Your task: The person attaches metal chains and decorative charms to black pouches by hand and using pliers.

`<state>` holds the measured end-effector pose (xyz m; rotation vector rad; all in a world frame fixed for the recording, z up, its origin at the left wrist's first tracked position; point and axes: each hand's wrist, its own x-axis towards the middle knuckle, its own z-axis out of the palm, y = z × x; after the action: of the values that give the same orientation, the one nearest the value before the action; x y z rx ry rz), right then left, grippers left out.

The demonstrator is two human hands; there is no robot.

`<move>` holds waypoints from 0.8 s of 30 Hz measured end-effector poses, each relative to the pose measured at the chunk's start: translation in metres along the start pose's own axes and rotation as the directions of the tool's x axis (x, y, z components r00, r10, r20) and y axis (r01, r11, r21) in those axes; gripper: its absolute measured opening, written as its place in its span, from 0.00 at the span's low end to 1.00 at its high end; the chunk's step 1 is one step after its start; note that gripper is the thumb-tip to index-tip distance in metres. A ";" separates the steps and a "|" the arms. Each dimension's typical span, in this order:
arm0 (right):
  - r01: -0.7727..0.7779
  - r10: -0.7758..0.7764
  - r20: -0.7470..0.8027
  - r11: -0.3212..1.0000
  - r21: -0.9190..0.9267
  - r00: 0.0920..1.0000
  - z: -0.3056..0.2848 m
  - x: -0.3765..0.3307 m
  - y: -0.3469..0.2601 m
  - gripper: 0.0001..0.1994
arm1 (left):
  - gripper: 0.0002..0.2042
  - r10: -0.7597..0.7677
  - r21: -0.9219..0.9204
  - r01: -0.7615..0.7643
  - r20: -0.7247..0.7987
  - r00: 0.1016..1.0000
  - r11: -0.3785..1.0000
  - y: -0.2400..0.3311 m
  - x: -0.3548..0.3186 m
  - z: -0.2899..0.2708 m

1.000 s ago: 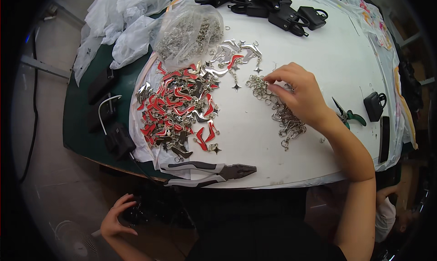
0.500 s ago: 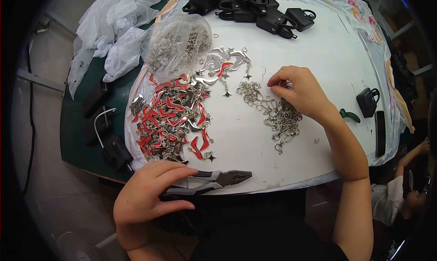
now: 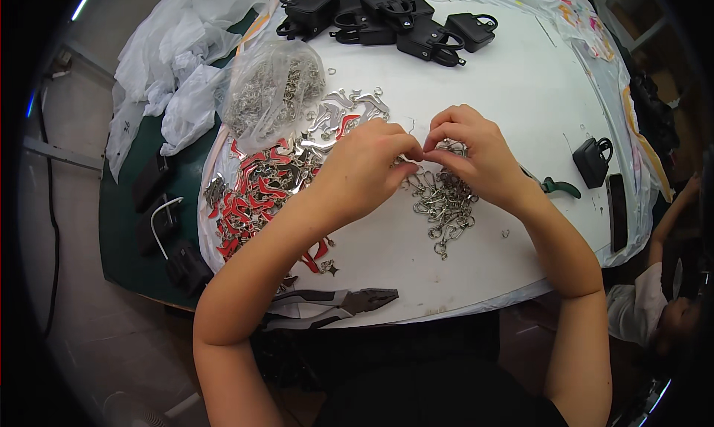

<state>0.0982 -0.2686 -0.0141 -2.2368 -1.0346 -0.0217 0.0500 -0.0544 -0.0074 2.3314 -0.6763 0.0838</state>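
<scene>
- The left hand (image 3: 375, 163) is curling its thumb and index finger toward each other in a narrow pinch; whether they are gripping a small part cannot be told.
- The right hand (image 3: 468, 148) is holding a similar narrow pinch, its fingertips almost meeting the left's (anything between them is too small to make out).
- The silver clasps (image 3: 446, 204) are lying in a loose, tangled pile on the white tabletop (image 3: 491, 271), just below the right hand and partly hidden by it; they are shining, with hooks and rings showing.
- Red shoe-shaped charms (image 3: 256, 193) are heaping up left of the clasps, partly behind the left forearm.
</scene>
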 end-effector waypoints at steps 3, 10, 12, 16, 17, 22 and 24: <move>-0.092 0.155 -0.139 0.921 0.380 0.978 -0.004 -0.016 -0.005 0.03 | 0.08 0.063 -0.031 -0.062 0.018 0.998 0.998 0.004 0.011 0.010; -0.350 0.546 0.044 0.472 0.810 0.837 -0.016 -0.043 0.001 0.06 | 0.10 0.227 0.107 -0.240 0.121 0.966 0.965 -0.001 0.018 0.025; -0.346 0.519 0.058 0.477 0.808 0.853 -0.012 -0.047 0.006 0.06 | 0.09 0.188 0.199 -0.218 0.161 0.969 0.955 0.003 0.017 0.024; -0.278 0.409 -0.050 0.700 0.658 0.911 -0.010 -0.048 0.000 0.06 | 0.08 0.109 0.215 -0.168 0.260 0.959 0.962 0.008 0.018 0.018; -0.277 0.410 -0.052 0.700 0.658 0.911 -0.011 -0.048 -0.001 0.06 | 0.08 0.077 0.192 -0.136 0.286 0.955 0.972 0.008 0.016 0.015; -0.329 0.449 -0.016 0.679 0.656 0.893 -0.009 -0.053 -0.012 0.05 | 0.06 -0.135 -0.106 0.167 0.255 0.957 0.980 0.016 0.003 -0.001; -0.327 0.438 0.015 0.647 0.689 0.899 -0.010 -0.054 -0.015 0.05 | 0.08 -0.332 -0.613 0.413 0.249 0.910 0.673 0.014 -0.007 -0.003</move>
<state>0.0535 -0.3033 -0.0126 -1.6776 -0.3517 0.3210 0.0380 -0.0579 0.0018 1.7323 -0.1983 -0.4248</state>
